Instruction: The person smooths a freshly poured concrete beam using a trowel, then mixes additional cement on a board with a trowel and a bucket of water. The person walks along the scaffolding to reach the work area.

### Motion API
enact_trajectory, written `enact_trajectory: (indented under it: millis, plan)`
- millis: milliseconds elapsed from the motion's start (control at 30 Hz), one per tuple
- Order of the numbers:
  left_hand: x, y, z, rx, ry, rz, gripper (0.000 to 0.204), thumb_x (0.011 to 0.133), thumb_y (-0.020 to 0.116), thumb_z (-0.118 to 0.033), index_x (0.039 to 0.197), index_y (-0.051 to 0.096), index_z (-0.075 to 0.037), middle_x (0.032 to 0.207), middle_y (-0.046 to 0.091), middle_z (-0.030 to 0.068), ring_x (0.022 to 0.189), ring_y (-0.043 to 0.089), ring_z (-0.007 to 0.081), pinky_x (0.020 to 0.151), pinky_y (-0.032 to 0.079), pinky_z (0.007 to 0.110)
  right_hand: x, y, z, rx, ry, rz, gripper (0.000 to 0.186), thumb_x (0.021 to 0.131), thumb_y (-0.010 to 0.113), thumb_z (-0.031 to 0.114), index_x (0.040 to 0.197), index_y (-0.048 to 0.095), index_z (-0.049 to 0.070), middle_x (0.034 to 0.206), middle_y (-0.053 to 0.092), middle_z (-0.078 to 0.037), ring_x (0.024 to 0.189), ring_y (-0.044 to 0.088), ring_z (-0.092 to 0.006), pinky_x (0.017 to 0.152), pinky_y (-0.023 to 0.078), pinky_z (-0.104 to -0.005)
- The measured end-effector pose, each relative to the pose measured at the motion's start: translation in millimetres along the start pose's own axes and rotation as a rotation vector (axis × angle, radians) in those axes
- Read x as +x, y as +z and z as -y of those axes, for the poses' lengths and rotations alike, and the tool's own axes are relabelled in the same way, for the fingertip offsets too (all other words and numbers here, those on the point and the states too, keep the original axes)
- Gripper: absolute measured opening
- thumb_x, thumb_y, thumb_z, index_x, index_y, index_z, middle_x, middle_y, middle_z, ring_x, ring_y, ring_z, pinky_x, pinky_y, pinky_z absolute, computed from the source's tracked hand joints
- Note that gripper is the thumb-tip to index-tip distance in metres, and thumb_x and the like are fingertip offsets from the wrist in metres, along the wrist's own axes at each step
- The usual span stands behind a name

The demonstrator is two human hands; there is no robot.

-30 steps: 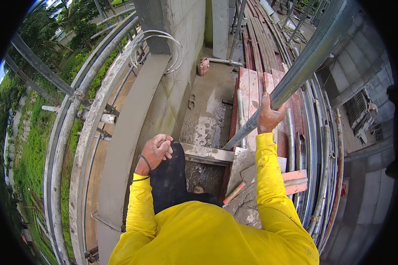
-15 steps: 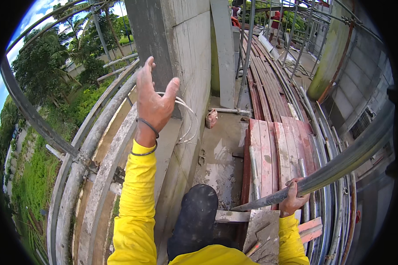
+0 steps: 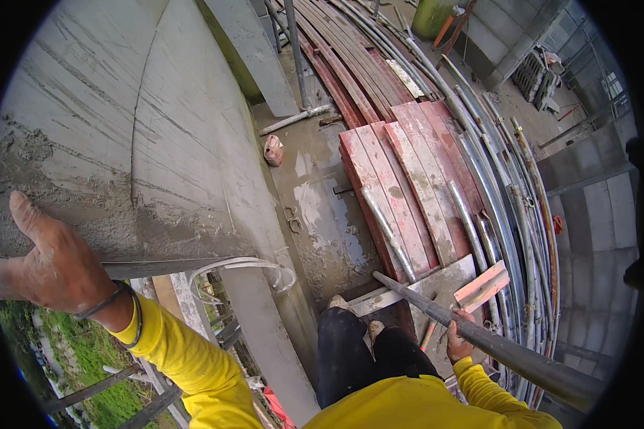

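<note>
My left hand point(image 3: 61, 268) is at the lower left edge of the grey concrete wall point(image 3: 186, 129), thumb stretched up and away from the fingers. It holds nothing; whether it touches the wet, rough mortar point(image 3: 71, 186) there I cannot tell. My right hand point(image 3: 460, 337) is closed round a long grey pole point(image 3: 508, 342), which slants from the right rim toward my knees. Beneath that hand lies a mortar-stained board point(image 3: 444, 282), with a pink flat piece point(image 3: 481, 284) on its right and an orange handle point(image 3: 428, 334) partly hidden below the pole.
Red planks point(image 3: 401, 186) are stacked ahead, with metal pipes point(image 3: 508, 193) along their right side. A reddish container point(image 3: 273, 151) stands on the wet floor point(image 3: 329, 214) by the wall. A white cable loop point(image 3: 283, 275) hangs near the wall's lower edge. Greenery shows below left.
My view has swung right and downward. My left hand has moved from raised in the air to the wall's lower left edge. My right hand still grips the pole.
</note>
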State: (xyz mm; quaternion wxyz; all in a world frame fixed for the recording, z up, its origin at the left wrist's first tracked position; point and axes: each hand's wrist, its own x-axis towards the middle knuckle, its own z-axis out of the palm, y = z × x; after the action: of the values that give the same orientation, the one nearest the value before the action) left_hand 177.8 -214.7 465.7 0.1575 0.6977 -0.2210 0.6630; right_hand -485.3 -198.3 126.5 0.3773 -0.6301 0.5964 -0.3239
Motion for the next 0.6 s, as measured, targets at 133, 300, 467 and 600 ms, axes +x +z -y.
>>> enact_trajectory:
  millis: [133,300,467,600]
  plan:
    - [-6.4,-28.7,-5.2,-0.025,-0.070,0.076,0.108,0.092,0.069,-0.061,0.157,0.017,0.008,0.155,0.032,0.0317,0.144,0.038,0.0423,0.119,0.035,0.050,8.8,29.6,72.8,0.116,1.155,0.009,0.050,0.098,0.064,0.032,0.136,0.056,0.001,0.125,0.062,-0.012,0.117,0.057,-0.0222,0.106,0.042,-0.0409]
    - [-4.0,-35.4,-11.9,-0.036,-0.062,0.196,0.115,0.094,0.068,-0.059,0.159,0.003,0.010,0.157,0.022,0.0344,0.147,0.030,0.0452,0.121,0.031,0.053,52.3,94.8,196.6,0.390,0.768,0.250,0.051,0.103,0.061,0.021,0.145,0.046,-0.002,0.136,0.057,-0.010,0.130,0.051,-0.0187,0.113,0.039,-0.0315]
    - [-14.0,-24.6,-10.1,-0.109,-0.054,0.209,0.122,0.092,0.072,-0.057,0.154,0.000,0.019,0.157,0.010,0.0392,0.151,0.015,0.0489,0.123,0.022,0.057,173.1,138.0,231.1,0.575,0.406,0.181,0.035,0.104,0.057,0.019,0.132,0.058,-0.002,0.117,0.067,-0.009,0.112,0.062,-0.0152,0.102,0.047,-0.0285]
    - [-5.0,-38.5,-11.6,-0.128,-0.102,0.168,0.113,0.095,0.067,-0.057,0.155,0.006,0.017,0.157,0.017,0.0389,0.150,0.021,0.0468,0.122,0.025,0.053,271.7,158.1,215.3,0.588,0.426,0.105,0.033,0.100,0.056,0.023,0.115,0.068,-0.003,0.096,0.073,-0.011,0.095,0.070,-0.0201,0.091,0.053,-0.0309]
